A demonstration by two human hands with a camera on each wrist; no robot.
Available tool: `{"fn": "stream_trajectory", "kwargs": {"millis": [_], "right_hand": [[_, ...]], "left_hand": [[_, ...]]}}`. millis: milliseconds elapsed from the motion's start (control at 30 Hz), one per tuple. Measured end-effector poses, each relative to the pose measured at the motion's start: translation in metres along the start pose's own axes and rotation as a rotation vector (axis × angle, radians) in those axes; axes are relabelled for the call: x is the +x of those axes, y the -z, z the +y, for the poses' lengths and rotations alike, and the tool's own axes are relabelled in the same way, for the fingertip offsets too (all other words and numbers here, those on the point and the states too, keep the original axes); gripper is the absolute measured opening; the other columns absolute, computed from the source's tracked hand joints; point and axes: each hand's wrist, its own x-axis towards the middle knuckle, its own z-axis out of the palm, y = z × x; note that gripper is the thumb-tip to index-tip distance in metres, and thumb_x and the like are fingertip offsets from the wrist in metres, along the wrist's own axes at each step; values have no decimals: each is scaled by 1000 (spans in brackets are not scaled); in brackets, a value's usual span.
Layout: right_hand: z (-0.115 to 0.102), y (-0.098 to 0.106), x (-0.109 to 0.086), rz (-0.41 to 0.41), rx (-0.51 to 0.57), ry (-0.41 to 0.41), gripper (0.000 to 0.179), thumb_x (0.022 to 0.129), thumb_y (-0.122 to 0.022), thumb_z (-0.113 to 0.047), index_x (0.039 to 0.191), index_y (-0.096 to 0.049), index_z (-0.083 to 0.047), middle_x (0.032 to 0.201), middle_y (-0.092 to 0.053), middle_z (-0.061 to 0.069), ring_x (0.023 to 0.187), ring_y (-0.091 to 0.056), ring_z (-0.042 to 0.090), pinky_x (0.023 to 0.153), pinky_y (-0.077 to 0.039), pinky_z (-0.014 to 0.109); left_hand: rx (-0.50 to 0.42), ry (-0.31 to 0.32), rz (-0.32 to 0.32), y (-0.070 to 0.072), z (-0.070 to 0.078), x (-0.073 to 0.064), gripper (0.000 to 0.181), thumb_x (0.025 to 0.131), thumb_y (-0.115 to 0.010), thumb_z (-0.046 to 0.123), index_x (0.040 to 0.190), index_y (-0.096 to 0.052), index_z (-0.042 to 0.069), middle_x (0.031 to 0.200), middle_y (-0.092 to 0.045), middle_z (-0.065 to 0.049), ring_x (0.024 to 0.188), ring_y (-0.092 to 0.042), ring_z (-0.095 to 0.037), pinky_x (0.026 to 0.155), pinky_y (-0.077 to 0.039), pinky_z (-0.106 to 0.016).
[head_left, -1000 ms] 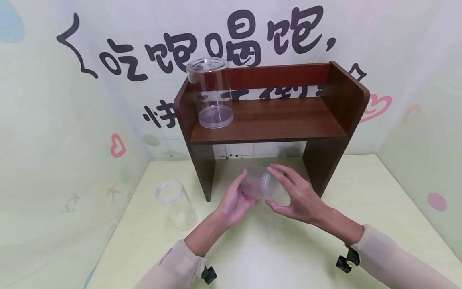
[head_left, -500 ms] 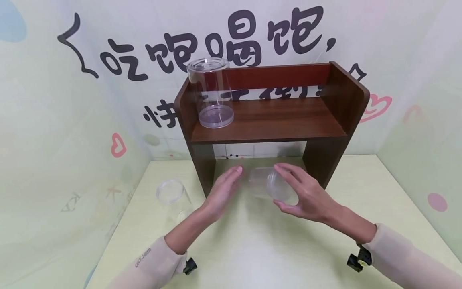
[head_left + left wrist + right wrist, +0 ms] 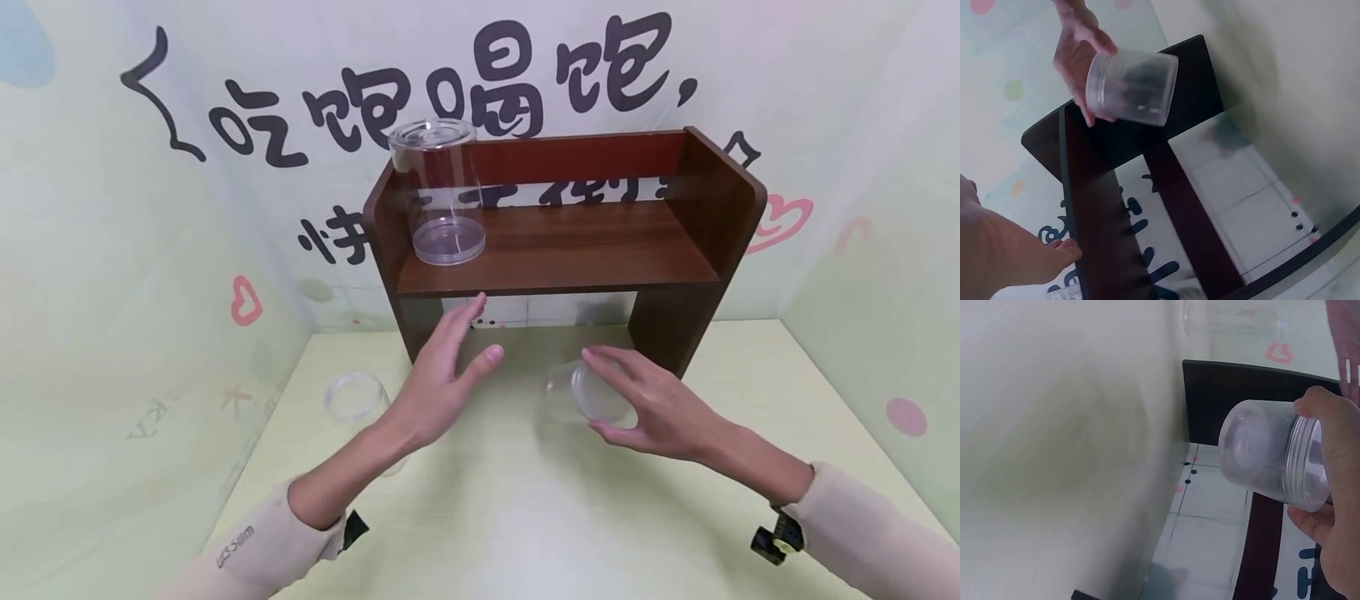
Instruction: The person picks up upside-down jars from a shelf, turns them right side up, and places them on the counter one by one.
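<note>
At about four o'clock in my head view, my right hand point(image 3: 667, 417) is spread in a wide C, fingers and thumb on opposite sides of the ridged end of a small, clear plastic, cylindrical jar point(image 3: 1257, 447); toward seven o'clock, my left hand point(image 3: 431, 392) has its fingers extended and thumb apart, with hold of nothing. To hold the jar well, I would judge, both sides of my grip should press evenly on the ridged band, as smooth plastic may slip or twist, and its far end should stay clear of the dark brown wooden shelf unit point(image 3: 585, 242). The jar is tipped on its side, its base toward nine o'clock; it lies between nine and ten o'clock from my right hand and at three o'clock from my left, apart from it. At nine o'clock from my left hand, partly hidden by that arm, a clear, colourless cylindrical container point(image 3: 352, 398) stands on the pale yellowish tabletop point(image 3: 510, 533); at twelve o'clock, a large, clear, lidded cylinder point(image 3: 442, 192) stands on the shelf unit's upper board.
</note>
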Motion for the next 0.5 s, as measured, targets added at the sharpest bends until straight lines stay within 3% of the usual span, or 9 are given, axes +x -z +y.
{"fn": "stream_trajectory", "kwargs": {"millis": [233,500], "right_hand": [[8,10,-11,-82,-43,-18,79,93,-72,-53,154,-53,-6,143,-60,16,118,-65,30,85,-64,44],[15,21,-24,-151,-65,-49,78,92,-77,-49,153,-55,-5,144,-60,15,122,-64,32,90,-62,51]], "left_hand": [[181,-165,78,24,16,3,94,101,-43,76,170,-25,16,173,-29,-4,158,-31,-24,125,-33,-60],[471,-368,231,55,26,20,101,101,-35,79,167,-26,4,171,-31,-14,156,-34,-29,122,-40,-53]]}}
